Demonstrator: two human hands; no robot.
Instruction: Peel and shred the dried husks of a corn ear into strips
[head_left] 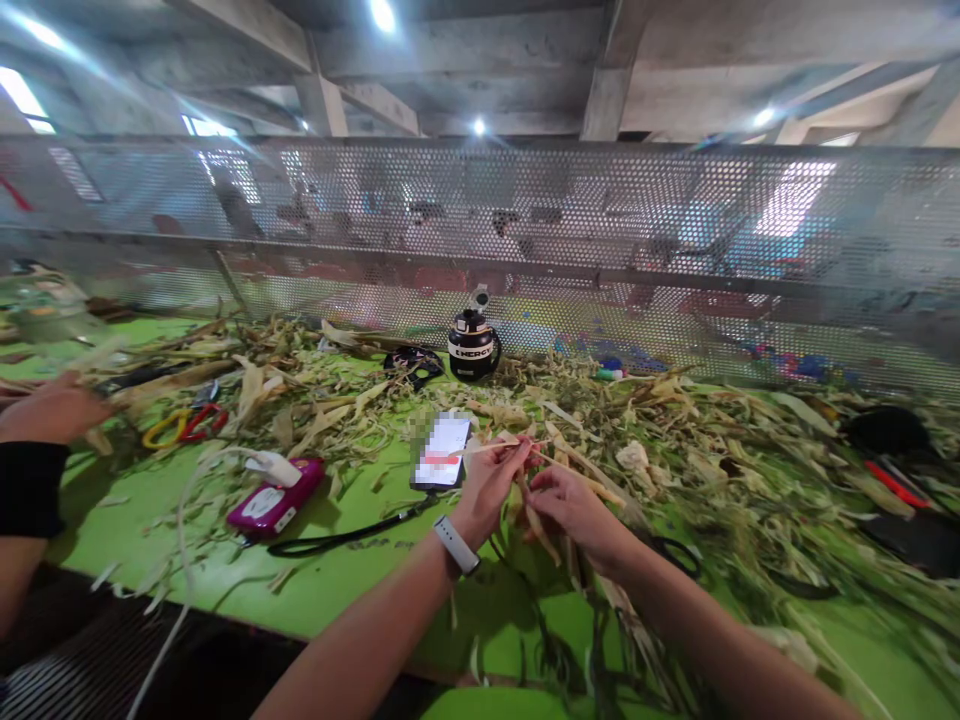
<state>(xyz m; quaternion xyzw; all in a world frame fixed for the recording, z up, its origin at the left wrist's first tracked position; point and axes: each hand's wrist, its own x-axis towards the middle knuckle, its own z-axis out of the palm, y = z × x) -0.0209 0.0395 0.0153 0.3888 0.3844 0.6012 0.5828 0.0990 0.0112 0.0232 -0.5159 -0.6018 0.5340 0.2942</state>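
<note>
My left hand (491,485), with a white band at the wrist, is closed in a pinch on thin dried husk strips (551,462) held just above the green table (352,570). My right hand (574,505) is closed on the same bunch of strips from the right, with longer strips hanging below it. Both hands sit close together at the table's middle. A phone (442,452) lies flat just left of my left hand.
Dried husks (675,430) litter the table. A magenta power bank (276,500) with white cable and a black strap (337,538) lie at left. Scissors (180,425), a black-and-white jug (472,345), a perforated metal screen (525,230) behind. Another person's hand (52,410) works at far left.
</note>
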